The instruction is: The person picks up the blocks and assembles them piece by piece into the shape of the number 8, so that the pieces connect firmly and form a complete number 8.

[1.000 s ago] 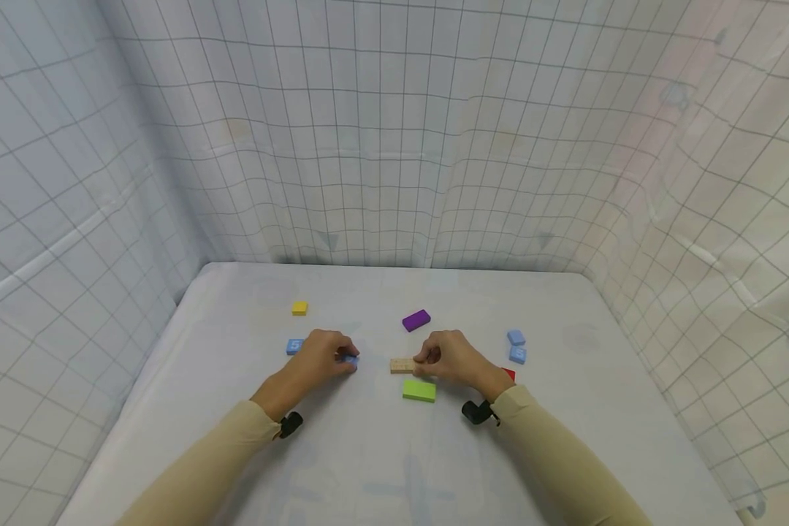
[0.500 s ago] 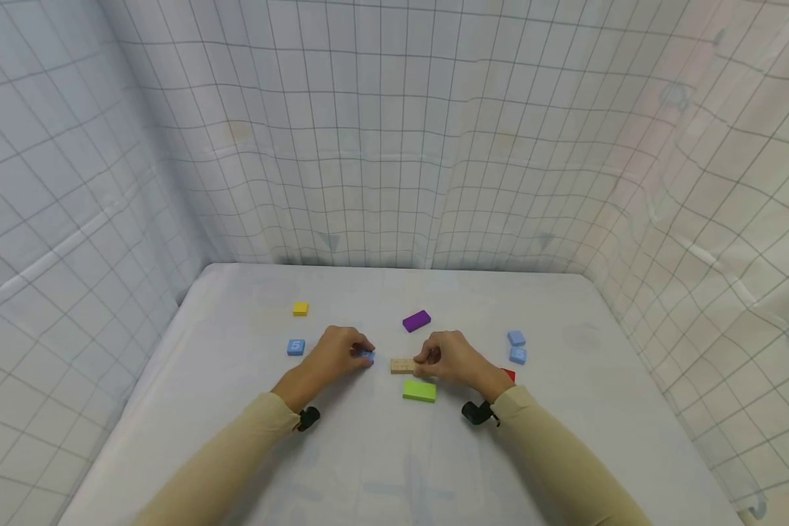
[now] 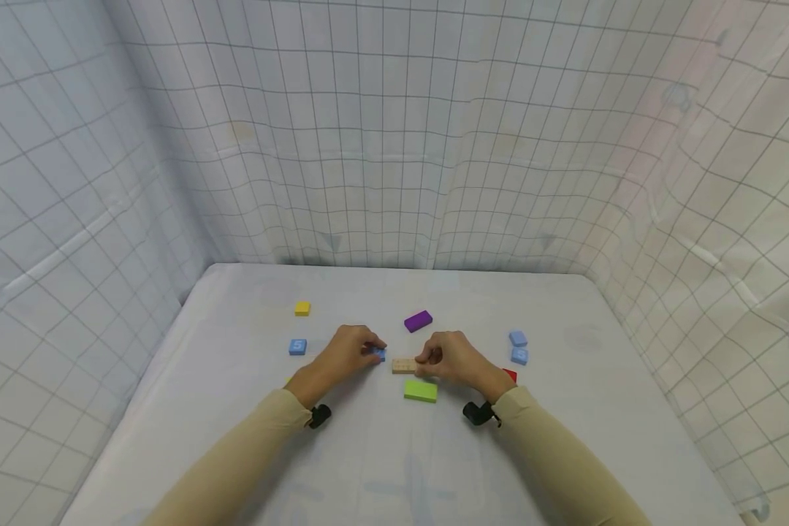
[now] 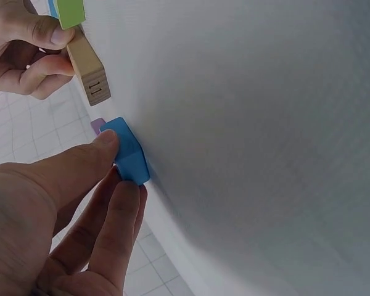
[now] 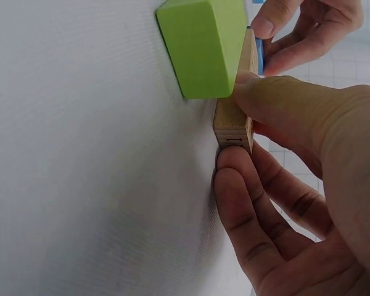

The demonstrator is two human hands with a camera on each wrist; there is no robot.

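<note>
My left hand [image 3: 345,356] pinches a small blue block [image 4: 128,151] between thumb and fingers, low at the white table. Just to its right in the head view lies a wooden block [image 3: 404,366] with markings on its top and end, and a narrow gap parts the two. The right hand [image 3: 459,359] grips the wooden block's other end, thumb on its near side and fingertips about the end, as the right wrist view shows. A lime-green block [image 5: 200,49] lies on the near side of the wooden one. The blue block's top is partly hidden by my fingers.
Beyond the hands lies a purple block [image 3: 418,321]. At left are a yellow block [image 3: 302,308] and a blue tile [image 3: 298,347] marked 5. Two blue tiles [image 3: 519,347] lie at right, near a red block [image 3: 510,375] partly behind my right wrist. Gridded curtains surround the table.
My left hand has slid right with the blue block, bringing it close to the wooden block. The right hand stays in place. A yellow edge now shows beside my left wrist.
</note>
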